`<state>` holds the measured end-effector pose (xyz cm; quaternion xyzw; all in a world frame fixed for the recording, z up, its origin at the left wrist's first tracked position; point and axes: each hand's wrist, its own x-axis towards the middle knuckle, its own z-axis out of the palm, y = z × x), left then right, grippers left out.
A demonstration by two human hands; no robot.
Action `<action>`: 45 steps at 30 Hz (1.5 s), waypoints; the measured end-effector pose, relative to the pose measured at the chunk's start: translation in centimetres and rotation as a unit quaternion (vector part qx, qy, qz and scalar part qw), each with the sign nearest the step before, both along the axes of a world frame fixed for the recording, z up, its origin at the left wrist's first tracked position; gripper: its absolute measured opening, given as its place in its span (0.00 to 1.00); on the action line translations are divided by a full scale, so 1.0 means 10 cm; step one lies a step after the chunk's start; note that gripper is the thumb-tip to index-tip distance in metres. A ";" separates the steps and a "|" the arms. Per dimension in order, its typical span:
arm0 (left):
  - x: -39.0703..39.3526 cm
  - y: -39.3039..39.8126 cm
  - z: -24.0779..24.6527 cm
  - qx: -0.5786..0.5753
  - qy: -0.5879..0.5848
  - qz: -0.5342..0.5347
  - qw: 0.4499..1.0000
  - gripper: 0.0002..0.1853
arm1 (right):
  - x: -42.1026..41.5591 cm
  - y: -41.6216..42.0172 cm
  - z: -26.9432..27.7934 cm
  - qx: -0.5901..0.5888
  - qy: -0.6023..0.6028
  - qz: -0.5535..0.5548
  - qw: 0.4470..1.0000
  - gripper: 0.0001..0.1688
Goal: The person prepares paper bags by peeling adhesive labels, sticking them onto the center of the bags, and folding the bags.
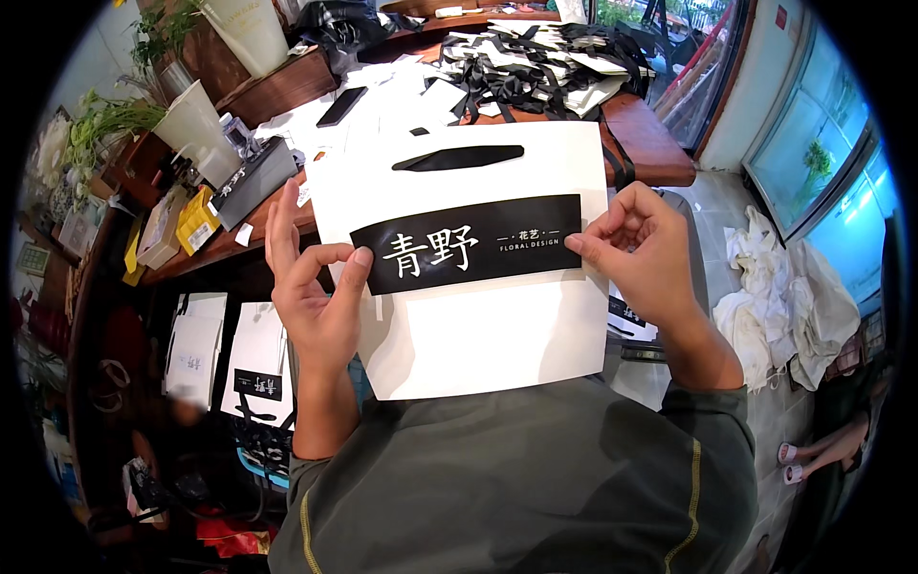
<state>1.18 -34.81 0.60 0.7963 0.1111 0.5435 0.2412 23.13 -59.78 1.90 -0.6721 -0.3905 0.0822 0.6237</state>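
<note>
A black rectangular label (pixel 473 269) with white writing stretches across the front of a white paper bag (pixel 495 351). My left hand (pixel 319 294) pinches the label's left end between thumb and index finger, its other fingers raised. At the opposite end, my right hand (pixel 638 251) grips the label's edge between thumb and curled fingers. Whether the label is stuck down or just above the paper, I cannot tell. Near the bag's top edge lies a black ribbon handle (pixel 459 158). The bag's lower edge reaches my dark shirt, and its upper part overlaps the table edge.
White bags with black ribbons (pixel 538 68) are heaped on the wooden table (pixel 656 147). A phone (pixel 341 107) lies among white papers. Labelled bags (pixel 251 337) stand lower left. White cloth (pixel 760 308) lies on the floor at right, near another person's feet (pixel 792 463).
</note>
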 end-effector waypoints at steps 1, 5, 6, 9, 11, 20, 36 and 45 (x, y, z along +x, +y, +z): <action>0.01 0.01 -0.01 -0.004 0.002 -0.003 1.000 0.04 | 0.00 0.00 -0.01 -0.003 -0.005 -0.005 1.000 0.20; 0.03 0.04 -0.06 -0.011 0.008 -0.010 1.000 0.04 | 0.02 0.02 -0.07 0.008 -0.002 0.000 1.000 0.20; 0.04 0.05 -0.08 -0.022 0.001 -0.026 0.999 0.04 | 0.03 0.02 -0.08 0.006 -0.004 -0.001 1.000 0.20; 0.06 0.07 -0.11 -0.045 -0.008 -0.054 0.997 0.04 | 0.05 0.02 -0.11 -0.003 -0.011 -0.006 1.000 0.20; 0.06 0.07 -0.12 -0.048 0.000 -0.047 0.998 0.04 | 0.06 0.02 -0.11 -0.009 -0.018 -0.011 1.000 0.20; 0.06 0.05 -0.17 -0.096 -0.007 -0.062 0.993 0.04 | 0.03 0.02 -0.10 0.013 0.012 0.010 1.000 0.20; 0.08 0.06 -0.19 -0.103 -0.001 -0.056 0.993 0.04 | 0.07 0.03 -0.17 -0.004 -0.068 -0.014 0.998 0.21; 0.09 0.10 -0.21 -0.123 -0.018 -0.069 0.990 0.03 | 0.08 0.07 -0.22 0.009 -0.112 -0.026 0.993 0.21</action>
